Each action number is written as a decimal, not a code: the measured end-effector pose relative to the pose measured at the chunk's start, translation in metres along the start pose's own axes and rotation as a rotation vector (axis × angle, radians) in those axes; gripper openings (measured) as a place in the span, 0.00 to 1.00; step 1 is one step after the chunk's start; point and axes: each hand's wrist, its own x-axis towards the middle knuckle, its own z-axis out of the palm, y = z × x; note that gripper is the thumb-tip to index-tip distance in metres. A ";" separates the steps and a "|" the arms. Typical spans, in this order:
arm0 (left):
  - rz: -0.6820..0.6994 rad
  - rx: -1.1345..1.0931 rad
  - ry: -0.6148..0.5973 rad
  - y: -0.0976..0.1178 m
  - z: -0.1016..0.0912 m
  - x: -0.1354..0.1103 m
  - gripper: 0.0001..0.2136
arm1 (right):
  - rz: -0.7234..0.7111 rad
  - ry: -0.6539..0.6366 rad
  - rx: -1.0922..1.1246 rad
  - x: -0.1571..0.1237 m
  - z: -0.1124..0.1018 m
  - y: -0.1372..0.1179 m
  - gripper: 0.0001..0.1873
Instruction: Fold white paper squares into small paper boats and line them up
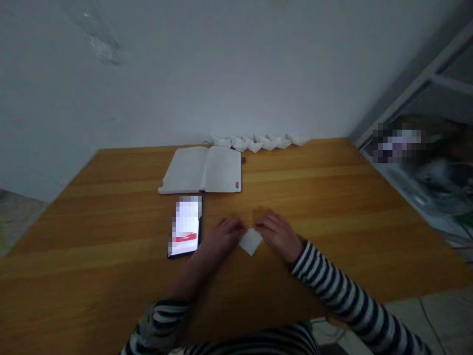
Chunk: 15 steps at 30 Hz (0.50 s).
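A small piece of white folded paper [251,241] lies on the wooden table, a point toward me and crease lines meeting near that point. My left hand [229,232] pinches its left side, fingers closed at the edge. On the opposite side, my right hand [276,232] has its fingertips closed on the paper's right edge. The far part of the paper is hidden by my fingers. A phone [188,227] with a lit screen lies flat just left of my left hand.
Behind the phone, an open notebook [223,170] with blank-looking pages rests on the wooden table [332,197]. Along the wall stands a row of several white folded paper pieces [254,143]. Beyond the table's right edge is a blurred, cluttered area [439,172].
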 end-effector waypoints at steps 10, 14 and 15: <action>-0.028 0.082 -0.030 0.019 -0.008 -0.021 0.11 | -0.124 -0.191 -0.018 -0.017 -0.022 -0.004 0.17; -0.032 0.046 -0.070 0.022 -0.013 -0.032 0.15 | -0.129 -0.276 0.005 -0.019 -0.031 -0.008 0.28; -0.030 0.048 -0.082 0.022 -0.013 -0.035 0.17 | -0.121 -0.291 0.011 -0.020 -0.032 -0.010 0.31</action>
